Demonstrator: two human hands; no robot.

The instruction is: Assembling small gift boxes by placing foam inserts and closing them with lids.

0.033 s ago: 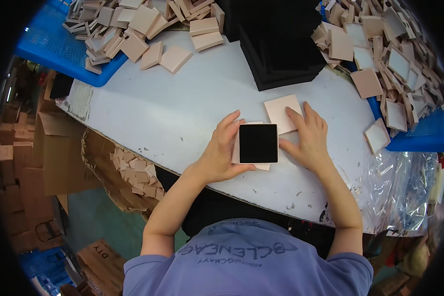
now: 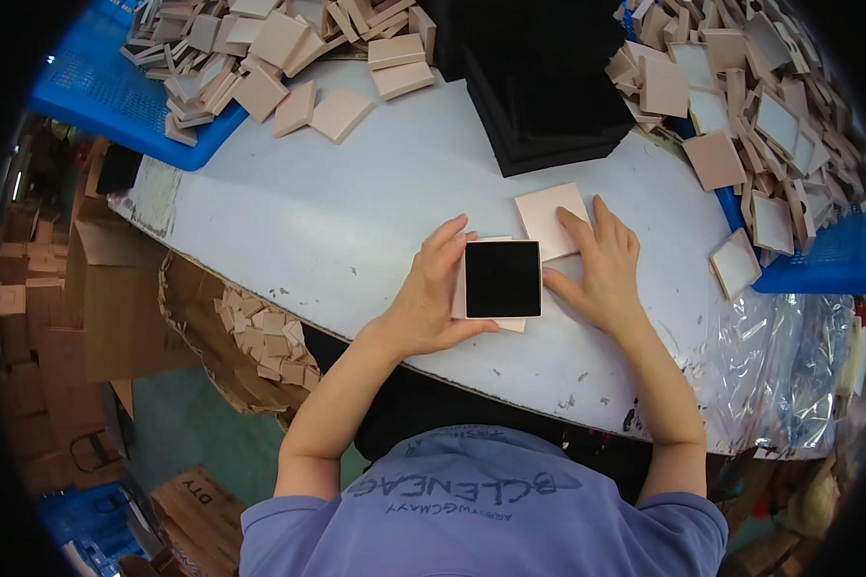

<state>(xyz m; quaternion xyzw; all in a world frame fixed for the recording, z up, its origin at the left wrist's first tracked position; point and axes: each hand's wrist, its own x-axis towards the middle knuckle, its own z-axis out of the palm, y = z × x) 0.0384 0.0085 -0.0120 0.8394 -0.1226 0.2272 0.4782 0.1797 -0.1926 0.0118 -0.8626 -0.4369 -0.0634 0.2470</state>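
A small square pale-pink box with a black pad inside lies on the table in front of me. My left hand grips its left side, fingers at the upper left and thumb along the lower edge. Another pale-pink piece shows partly under the box; most of it is hidden. To the upper right, a square pink lid lies close to the box. My right hand is spread, its index fingertip on the lid's edge and its thumb by the right side of the box.
Stacked black pads stand at the back. Pink boxes and lids are heaped over a blue crate at far left and another blue crate at right. Clear plastic bags lie at the right edge. A carton of pink pieces stands below, left.
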